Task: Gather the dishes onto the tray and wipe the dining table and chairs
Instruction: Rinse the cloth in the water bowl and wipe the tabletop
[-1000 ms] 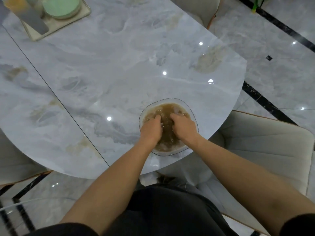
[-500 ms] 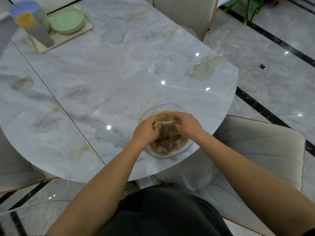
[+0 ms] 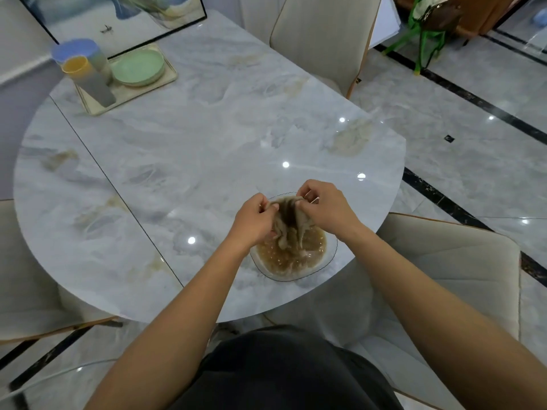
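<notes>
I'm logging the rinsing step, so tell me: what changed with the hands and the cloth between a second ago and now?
The left hand and right hand, earlier pressed down in the brown water of the bowl, took hold of the cloth and lifted it; it now hangs above the water. The bowl stayed by the near edge of the table, the tray with plate and cups at the far corner.

A wet brownish cloth (image 3: pixel 288 220) hangs bunched, pinched at its top between the left hand (image 3: pixel 254 220) and the right hand (image 3: pixel 325 208). Its lower end reaches into a clear glass bowl (image 3: pixel 331 258) of murky brown water at the marble table's (image 3: pixel 207 137) near edge. At the far left corner lies a beige tray (image 3: pixel 130 94) carrying stacked green plates (image 3: pixel 137 66) and two tall cups (image 3: pixel 88 81).
</notes>
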A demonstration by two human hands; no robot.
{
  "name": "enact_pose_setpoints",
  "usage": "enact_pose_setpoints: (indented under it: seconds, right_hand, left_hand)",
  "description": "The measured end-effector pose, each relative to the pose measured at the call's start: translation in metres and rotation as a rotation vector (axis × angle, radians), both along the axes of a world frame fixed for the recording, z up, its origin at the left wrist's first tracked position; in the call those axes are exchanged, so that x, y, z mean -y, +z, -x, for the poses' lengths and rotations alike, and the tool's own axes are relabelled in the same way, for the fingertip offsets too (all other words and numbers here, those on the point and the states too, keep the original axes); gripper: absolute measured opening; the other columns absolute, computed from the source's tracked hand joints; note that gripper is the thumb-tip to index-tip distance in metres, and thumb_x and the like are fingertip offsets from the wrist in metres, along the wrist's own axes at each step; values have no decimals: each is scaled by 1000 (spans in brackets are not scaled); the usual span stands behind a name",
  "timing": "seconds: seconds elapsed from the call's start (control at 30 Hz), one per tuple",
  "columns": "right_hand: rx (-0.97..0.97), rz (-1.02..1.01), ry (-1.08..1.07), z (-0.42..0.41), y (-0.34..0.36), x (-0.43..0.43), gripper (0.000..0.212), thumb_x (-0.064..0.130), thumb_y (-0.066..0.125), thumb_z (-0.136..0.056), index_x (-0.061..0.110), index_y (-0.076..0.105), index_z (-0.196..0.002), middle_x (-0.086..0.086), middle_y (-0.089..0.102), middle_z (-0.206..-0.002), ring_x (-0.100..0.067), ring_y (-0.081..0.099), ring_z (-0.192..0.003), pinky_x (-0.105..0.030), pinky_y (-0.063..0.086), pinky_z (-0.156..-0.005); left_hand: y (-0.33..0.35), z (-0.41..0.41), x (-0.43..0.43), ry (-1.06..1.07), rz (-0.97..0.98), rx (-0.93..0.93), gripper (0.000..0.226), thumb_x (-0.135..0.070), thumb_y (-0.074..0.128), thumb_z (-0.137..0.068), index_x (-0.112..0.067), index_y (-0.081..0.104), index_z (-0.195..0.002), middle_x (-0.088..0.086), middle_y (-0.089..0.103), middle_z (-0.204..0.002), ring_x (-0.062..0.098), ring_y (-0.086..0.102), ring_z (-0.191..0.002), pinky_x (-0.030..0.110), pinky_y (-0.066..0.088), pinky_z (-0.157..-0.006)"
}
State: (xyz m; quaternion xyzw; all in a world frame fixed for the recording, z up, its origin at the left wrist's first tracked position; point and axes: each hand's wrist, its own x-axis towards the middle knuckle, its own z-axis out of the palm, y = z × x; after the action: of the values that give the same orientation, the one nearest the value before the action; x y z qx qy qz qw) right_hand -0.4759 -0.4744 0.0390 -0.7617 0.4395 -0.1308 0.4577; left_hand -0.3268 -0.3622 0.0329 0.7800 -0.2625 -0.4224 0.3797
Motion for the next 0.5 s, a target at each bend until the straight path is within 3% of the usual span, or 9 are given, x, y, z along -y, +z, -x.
enact_pose_setpoints:
  seconds: [0.13,0.23,0.3,0.4,0.5]
  right_hand:
    - [119,-163,-84,-4,10,-6,6,18,70,-90,21,68,-86,-6,68,-82,-26,67,-75,-49,64,-63]
    - [187,-307,-95,-7,18,-14,6,18,70,-94,16,70,-88,-15,69,-90,-26,69,-82,-46,65,-67]
    - [228,-410,-73,-6,24,-18,12,20,67,-97,11,73,-91,-16,73,-94,-27,73,-87,-46,65,-74]
    - [294,-652,-60,-2,32,-22,34,30,55,-105,3,76,-105,-17,75,-101,-30,75,-96,-46,64,-82]
    - [355,-891,-47,8,30,-19,56,46,44,-108,0,74,-115,-17,72,-108,-29,71,-104,-43,61,-88]
  left_hand:
    - [10,7,-2,21,52,-147,19,-24,55,-108,-11,50,-94,29,69,-107,37,74,-97,32,64,-68]
    - [18,12,-4,12,97,-220,17,-21,56,-108,-11,52,-94,25,67,-96,28,75,-83,30,63,-67]
    - [21,15,-7,42,115,-265,20,-19,56,-108,-10,52,-90,18,67,-88,28,75,-81,34,63,-68]
    - [22,16,-9,92,115,-319,27,-27,62,-106,-9,55,-87,13,71,-82,41,75,-92,50,65,-82]
    - [19,18,-11,110,120,-325,32,-37,71,-99,-7,60,-95,19,75,-90,36,76,-91,52,65,-84]
